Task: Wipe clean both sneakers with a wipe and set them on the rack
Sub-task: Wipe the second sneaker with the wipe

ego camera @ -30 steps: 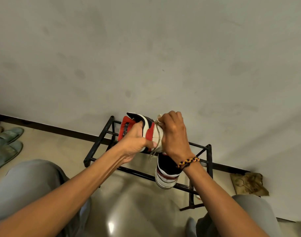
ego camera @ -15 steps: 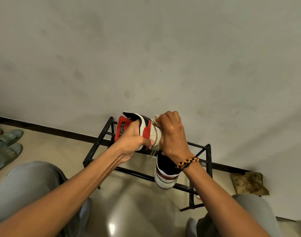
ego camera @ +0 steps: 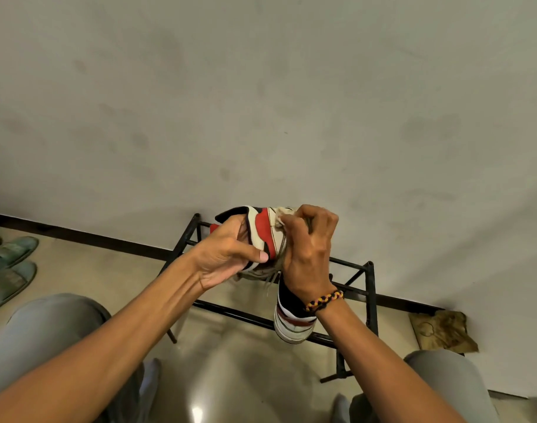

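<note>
Left hand [ego camera: 227, 257] wraps the held sneaker [ego camera: 267, 236] at the heel end, thumb across the side panel, to keep it steady above the rack [ego camera: 370, 300]. Right hand [ego camera: 306, 248] has fingers curled round a bunched wipe [ego camera: 281, 215], pressing it on the upper near the laces, so I'd say I'm mid-scrub on shoe two. The other sneaker [ego camera: 293, 325] sits on the rack's front rails, just below my right wrist; looks already placed. No brand or label legible on either shoe. Crumpled brown bag [ego camera: 441, 331] right of the rack carries a print, too blurred to read.
</note>
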